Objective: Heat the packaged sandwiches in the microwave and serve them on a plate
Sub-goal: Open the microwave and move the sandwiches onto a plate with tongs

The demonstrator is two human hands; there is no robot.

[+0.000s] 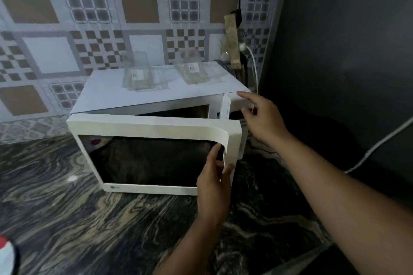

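microwave (156,105): white box, sits toward the back right corner of the counter (67,219), pretty much against the tiled wall (67,29)
door (154,154): swung partway open, hinged on the left, dark glass window in a white frame
logo: tiny mark at the door's bottom left corner, way too blurry to read
packages: two clear plastic sandwich packs on top of the microwave, one near the middle (137,73), one closer to the right back corner (192,69)
labels: each pack has a small white sticker with dark print, can't make out a single word
contents: something pale at the bottom of the packs, honestly can't tell more through the plastic
left hand (214,183): grasping the door's right edge, thumb on the glass side, fingers wrapped round the rim
right hand (259,116): fingers loose and spread, up at the microwave's front right top corner, right by the control side; touching or just hovering, can't tell
power strip (232,42): hanging on the wall behind the right side, white cable (380,140) plugged in
counter look: dark swirly marble pattern
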